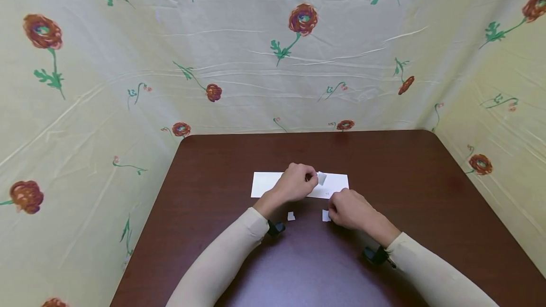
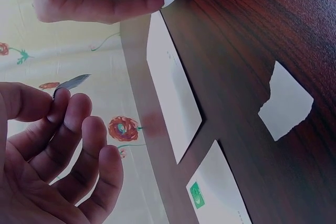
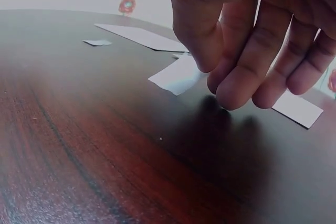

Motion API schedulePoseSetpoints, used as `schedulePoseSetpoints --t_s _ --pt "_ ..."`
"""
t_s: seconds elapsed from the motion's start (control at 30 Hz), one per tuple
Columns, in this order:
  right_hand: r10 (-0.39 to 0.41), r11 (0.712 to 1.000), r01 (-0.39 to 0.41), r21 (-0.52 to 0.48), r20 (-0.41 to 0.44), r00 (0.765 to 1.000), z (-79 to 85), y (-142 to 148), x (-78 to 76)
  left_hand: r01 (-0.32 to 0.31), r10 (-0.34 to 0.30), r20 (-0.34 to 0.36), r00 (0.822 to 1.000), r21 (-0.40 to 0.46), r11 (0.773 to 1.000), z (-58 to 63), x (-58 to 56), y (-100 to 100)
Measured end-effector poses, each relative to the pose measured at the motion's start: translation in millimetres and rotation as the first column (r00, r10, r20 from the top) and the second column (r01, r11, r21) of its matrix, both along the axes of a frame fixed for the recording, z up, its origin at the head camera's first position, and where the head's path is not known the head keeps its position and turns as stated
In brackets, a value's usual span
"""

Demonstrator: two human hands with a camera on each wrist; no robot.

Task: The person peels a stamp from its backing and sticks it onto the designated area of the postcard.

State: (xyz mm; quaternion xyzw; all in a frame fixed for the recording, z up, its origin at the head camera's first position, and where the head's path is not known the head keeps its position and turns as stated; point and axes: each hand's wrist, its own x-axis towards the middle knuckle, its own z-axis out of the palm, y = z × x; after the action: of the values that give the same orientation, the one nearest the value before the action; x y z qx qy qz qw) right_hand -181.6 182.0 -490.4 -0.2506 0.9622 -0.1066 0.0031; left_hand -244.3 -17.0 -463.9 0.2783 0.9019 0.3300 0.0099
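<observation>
Between thumb and forefinger my left hand (image 1: 295,183) pinches a small paper scrap (image 2: 74,82), greyish and nearly edge-on in the left wrist view, raised above the table. Its other fingers are loosely bent. My right hand (image 1: 351,208) pinches a second white paper piece (image 3: 176,75) at one edge, low over the table; its held edge is hidden by the fingers. A torn white scrap (image 2: 286,102) lies on the table nearer the body, between the hands. Beyond the hands lie two flat white paper rectangles, one plain with small print (image 2: 173,87), one with a green mark (image 2: 215,187).
The dark brown wooden table (image 1: 222,160) carries everything. A flowered cloth (image 1: 239,51) hangs behind it and along both sides. Dark wrist cameras sit under the left (image 1: 276,228) and right (image 1: 375,255) sleeves.
</observation>
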Motion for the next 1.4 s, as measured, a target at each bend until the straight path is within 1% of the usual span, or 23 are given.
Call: schedulePoseSetpoints --t_s 0.1,0.23,0.5,0.7,0.8,1.0,1.2,1.4 --pt "0.014 1.0 -0.013 0.008 -0.026 1.0 1.7 1 -0.4 -0.001 0.001 0.001 1.0 -0.005 1.0 -0.1 0.3 0" --pt "0.033 0.999 -0.033 0.004 -0.088 0.996 6.2 3 -2.3 0.001 -0.001 0.003 1.0 -0.009 1.0 0.1 1.0 0" --pt "0.037 0.999 -0.042 -0.031 -0.163 0.986 23.7 4 -11.1 -0.006 0.006 -0.012 1.0 -0.018 1.0 0.0 0.9 0" --pt "0.036 0.997 -0.052 -0.064 -0.234 0.972 35.4 2 -16.2 0.004 -0.004 0.001 1.0 -0.018 1.0 0.4 1.3 0" --pt "0.036 0.994 -0.06 -0.091 -0.249 0.968 39.5 1 -17.4 0.008 -0.008 0.002 1.0 -0.019 1.0 0.7 1.5 0" --pt "0.033 0.99 -0.066 -0.126 -0.249 0.968 40.6 -2 -19.5 0.012 -0.012 0.008 1.0 -0.017 1.0 1.4 1.9 1" --pt "0.035 0.984 -0.082 -0.156 -0.281 0.959 39.7 -3 -21.6 0.039 -0.039 0.005 0.999 -0.003 0.999 2.2 1.3 2" --pt "0.042 0.98 -0.096 -0.172 -0.29 0.956 38.2 -3 -23.0 0.054 -0.054 0.011 0.998 0.01 0.998 1.8 1.0 2"
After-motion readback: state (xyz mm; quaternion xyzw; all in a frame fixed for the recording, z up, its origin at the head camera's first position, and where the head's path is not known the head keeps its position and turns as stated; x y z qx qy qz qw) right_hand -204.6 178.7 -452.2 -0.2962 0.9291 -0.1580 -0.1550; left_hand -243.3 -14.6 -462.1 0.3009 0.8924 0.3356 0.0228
